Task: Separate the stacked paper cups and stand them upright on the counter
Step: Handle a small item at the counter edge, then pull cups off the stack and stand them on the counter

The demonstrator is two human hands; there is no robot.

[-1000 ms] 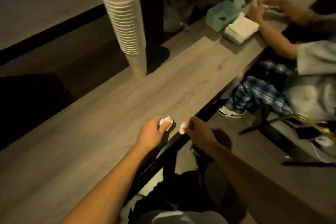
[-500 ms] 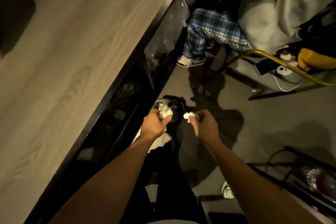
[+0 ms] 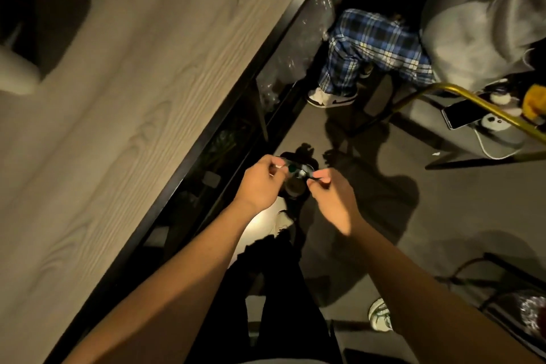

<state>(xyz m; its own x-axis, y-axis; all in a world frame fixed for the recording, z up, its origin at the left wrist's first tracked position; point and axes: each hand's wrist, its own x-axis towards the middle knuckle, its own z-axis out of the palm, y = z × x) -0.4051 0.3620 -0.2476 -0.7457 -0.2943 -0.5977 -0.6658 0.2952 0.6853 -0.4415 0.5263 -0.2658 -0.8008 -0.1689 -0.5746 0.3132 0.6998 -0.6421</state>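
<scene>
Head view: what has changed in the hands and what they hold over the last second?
Both hands carried small white scraps from above the counter's edge out over a dark bin on the floor. Now the scraps no longer show: the left hand and right hand are pinched, apparently empty. The view tilted down, so the cup stack left the frame. The seated person in plaid trousers stays put.

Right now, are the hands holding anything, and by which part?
No cup is held. The left hand and right hand are pinched close together above a small dark container on the floor; what they pinch, if anything, cannot be told.
</scene>
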